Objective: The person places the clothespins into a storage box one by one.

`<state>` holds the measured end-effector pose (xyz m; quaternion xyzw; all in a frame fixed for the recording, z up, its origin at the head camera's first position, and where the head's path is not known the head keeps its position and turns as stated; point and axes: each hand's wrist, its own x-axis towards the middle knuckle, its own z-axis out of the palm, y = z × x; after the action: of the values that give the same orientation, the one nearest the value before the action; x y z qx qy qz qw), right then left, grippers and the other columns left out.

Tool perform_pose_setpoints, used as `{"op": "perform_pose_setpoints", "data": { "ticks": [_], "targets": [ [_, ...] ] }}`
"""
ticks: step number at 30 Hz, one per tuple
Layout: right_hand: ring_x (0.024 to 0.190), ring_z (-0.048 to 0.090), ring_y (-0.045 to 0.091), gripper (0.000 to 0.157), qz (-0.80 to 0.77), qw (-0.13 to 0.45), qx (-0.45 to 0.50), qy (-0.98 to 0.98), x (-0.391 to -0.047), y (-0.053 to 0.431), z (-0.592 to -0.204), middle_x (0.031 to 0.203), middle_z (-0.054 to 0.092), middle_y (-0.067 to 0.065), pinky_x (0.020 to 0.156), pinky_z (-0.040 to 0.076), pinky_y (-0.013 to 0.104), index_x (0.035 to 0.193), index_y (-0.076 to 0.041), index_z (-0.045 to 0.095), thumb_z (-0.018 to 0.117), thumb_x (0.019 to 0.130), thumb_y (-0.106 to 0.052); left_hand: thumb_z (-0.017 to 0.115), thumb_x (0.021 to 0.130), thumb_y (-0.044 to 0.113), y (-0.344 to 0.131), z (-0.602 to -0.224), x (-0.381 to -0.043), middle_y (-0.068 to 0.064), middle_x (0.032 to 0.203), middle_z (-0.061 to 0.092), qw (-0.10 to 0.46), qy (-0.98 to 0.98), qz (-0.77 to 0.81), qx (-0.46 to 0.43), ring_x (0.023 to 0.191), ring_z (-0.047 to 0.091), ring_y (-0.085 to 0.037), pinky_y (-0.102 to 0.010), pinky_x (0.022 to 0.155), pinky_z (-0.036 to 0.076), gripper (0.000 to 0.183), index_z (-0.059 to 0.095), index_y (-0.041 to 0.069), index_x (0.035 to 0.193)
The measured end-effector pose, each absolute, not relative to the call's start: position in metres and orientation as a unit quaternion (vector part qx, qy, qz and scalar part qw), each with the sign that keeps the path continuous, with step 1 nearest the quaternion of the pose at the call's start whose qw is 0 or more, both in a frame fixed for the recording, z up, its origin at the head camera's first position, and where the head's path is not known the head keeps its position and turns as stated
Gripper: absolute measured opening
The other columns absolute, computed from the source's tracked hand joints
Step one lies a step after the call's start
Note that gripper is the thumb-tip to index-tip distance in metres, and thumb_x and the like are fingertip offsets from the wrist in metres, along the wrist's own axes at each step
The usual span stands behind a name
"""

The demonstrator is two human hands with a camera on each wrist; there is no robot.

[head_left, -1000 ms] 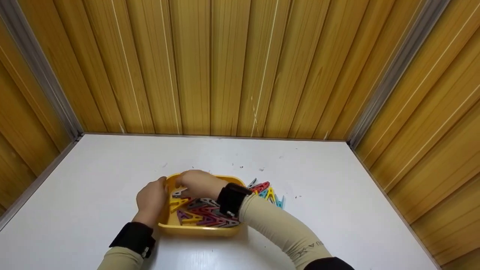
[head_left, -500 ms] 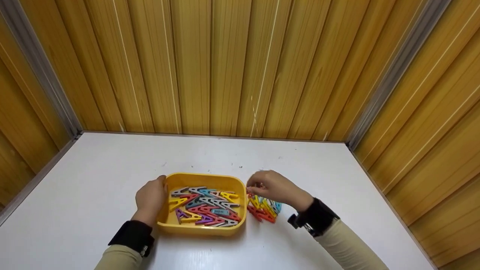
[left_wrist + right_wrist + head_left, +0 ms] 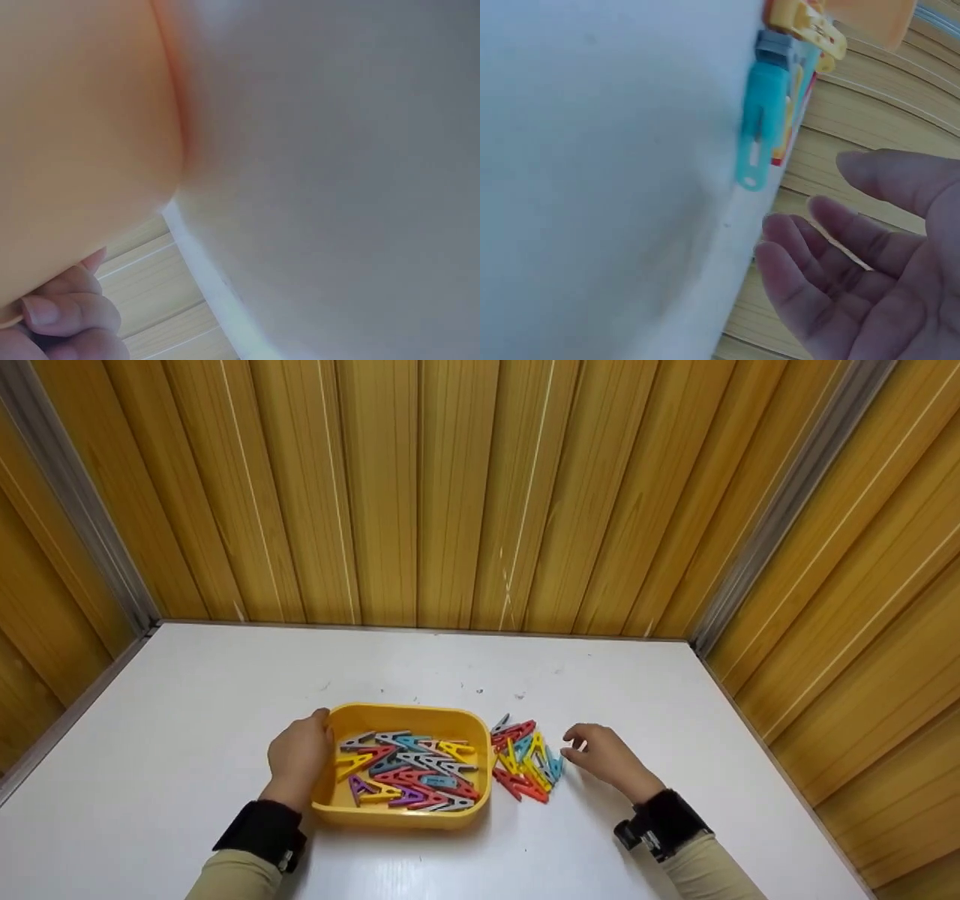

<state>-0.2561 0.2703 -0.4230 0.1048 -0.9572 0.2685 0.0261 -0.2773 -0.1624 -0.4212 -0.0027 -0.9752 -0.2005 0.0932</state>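
Drawn back beside loose clothespins (image 3: 535,774), the right hand (image 3: 611,756) is held empty, loosely spread, while the yellow tub (image 3: 397,820) is gripped by the left hand (image 3: 298,754), seemingly for steadiness.

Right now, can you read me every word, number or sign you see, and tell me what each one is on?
There are none I can read.
Light blue clothespin in the yellow tray: any marks are too small to make out.
Turquoise clothespin in the right wrist view: no letters that I can tell, and it is blurred.
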Motion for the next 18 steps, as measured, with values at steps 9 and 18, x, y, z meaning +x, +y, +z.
{"op": "perform_pose_setpoints", "data": {
  "ticks": [9,18],
  "targets": [
    [0.07,0.052,0.016,0.024,0.279,-0.002,0.048,-0.959,-0.267,0.255,-0.436,0.078,0.063,0.008,0.065,0.043,0.029,0.097,0.002,0.068,0.078,0.084,-0.015,0.055,0.1,0.011,-0.161,-0.421,-0.276,-0.029,0.105,0.074,0.1,-0.975,-0.198,-0.001,0.091,0.072,-0.044,-0.054,0.078,0.06,0.038,0.06,-0.007,0.133],
    [0.068,0.055,0.016,0.019,0.28,-0.028,0.02,-0.959,-0.271,0.247,-0.434,0.083,0.067,0.009,0.061,0.044,0.027,0.089,0.002,0.068,0.077,0.083,-0.014,0.054,0.102,0.014,-0.161,-0.419,-0.278,-0.029,0.114,0.072,0.074,-0.978,-0.197,0.009,0.102,0.071,-0.045,-0.056,0.088,0.058,0.04,0.058,-0.006,0.136]
  ]
}}
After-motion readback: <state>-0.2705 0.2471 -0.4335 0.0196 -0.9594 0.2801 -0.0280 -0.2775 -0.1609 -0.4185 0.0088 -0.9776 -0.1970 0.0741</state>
